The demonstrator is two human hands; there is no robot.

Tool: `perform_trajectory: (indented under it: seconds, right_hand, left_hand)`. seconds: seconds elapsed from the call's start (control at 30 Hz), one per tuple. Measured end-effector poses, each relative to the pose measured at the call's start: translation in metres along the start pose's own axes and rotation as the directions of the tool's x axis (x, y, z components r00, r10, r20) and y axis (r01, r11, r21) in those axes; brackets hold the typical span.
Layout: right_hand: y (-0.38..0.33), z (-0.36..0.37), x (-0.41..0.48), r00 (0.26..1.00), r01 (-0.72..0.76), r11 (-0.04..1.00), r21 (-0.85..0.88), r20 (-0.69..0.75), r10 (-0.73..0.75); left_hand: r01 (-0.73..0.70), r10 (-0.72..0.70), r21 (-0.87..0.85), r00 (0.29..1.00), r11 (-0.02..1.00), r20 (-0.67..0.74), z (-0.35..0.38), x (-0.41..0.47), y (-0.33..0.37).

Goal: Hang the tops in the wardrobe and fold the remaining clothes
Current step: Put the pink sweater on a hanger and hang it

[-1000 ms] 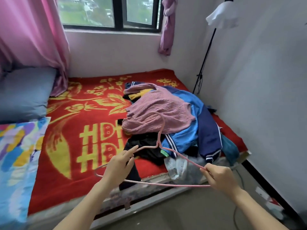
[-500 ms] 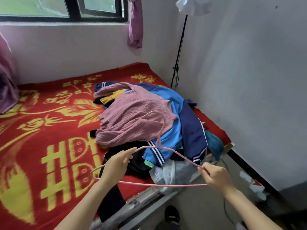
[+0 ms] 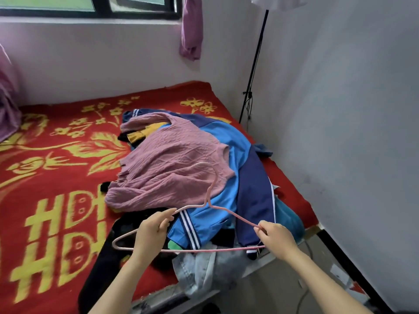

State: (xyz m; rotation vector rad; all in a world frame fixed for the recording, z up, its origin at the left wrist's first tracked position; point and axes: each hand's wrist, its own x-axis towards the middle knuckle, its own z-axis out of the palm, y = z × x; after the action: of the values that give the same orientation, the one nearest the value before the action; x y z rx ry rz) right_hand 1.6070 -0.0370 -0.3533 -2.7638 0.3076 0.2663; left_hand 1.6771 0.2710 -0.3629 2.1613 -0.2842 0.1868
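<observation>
A person holds a thin pink hanger [image 3: 229, 211] with both hands above the near edge of the bed [image 3: 56, 177]. The left hand [image 3: 150, 234] has its grip closed on the left sloping arm of the hanger, with thumb and fingers pinching the wire; the lower bar passes behind this hand. The right hand [image 3: 275, 239] has its grip closed on the right end, where the sloping arm bends into the lower bar. The hook of the hanger points away from the person, over the clothes.

The clothes lie in one pile on the right half of the bed, on a red blanket with yellow flowers and letters. On top lies a pink knitted sweater [image 3: 172, 173], spread wide. Under it, to the right, is a light blue and navy jacket [image 3: 240, 155] with white stripes. A yellow piece [image 3: 138, 134] shows under the far edge of the sweater. A black garment [image 3: 108, 257] hangs over the near edge of the bed beside the left hand, and a pale denim garment [image 3: 199, 268] lies below the hanger bar. A teal piece [image 3: 288, 218] lies at the right edge of the pile.

A black lamp pole [image 3: 256, 64] stands in the corner, and a purple curtain [image 3: 191, 30] hangs beside the window [image 3: 90, 13].
</observation>
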Motion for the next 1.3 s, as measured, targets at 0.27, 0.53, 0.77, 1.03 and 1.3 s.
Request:
perform_trajectory:
  seconds: [0.27, 0.53, 0.77, 1.03, 1.3]
  right_hand:
    - [-0.023, 0.012, 0.03, 0.984, 0.038, 0.991, 0.128, 0.166, -0.059]
    - [-0.064, 0.009, 0.063, 0.984, -0.018, 0.972, 0.233, 0.179, -0.025]
    - [-0.099, 0.0, 0.093, 0.991, 0.106, 0.97, 0.218, 0.06, -0.122]
    - [-0.094, 0.006, 0.123, 0.986, 0.092, 0.94, 0.329, 0.099, -0.132]
    - [-0.044, -0.009, 0.177, 0.973, 0.077, 0.9, 0.43, 0.164, -0.162]
  left_hand:
    - [-0.076, 0.071, 0.07, 0.995, 0.995, 0.071, 0.025, 0.008, -0.004]
    - [-0.062, 0.058, 0.086, 0.997, 0.994, 0.041, 0.013, 0.052, -0.029]
    - [-0.152, 0.146, 0.072, 0.986, 0.986, 0.087, 0.029, 0.066, -0.031]
    - [-0.165, 0.146, 0.13, 0.979, 0.978, 0.144, 0.048, 0.086, -0.03]
    - [-0.123, 0.111, 0.204, 0.991, 0.971, 0.069, 0.088, 0.113, -0.012]
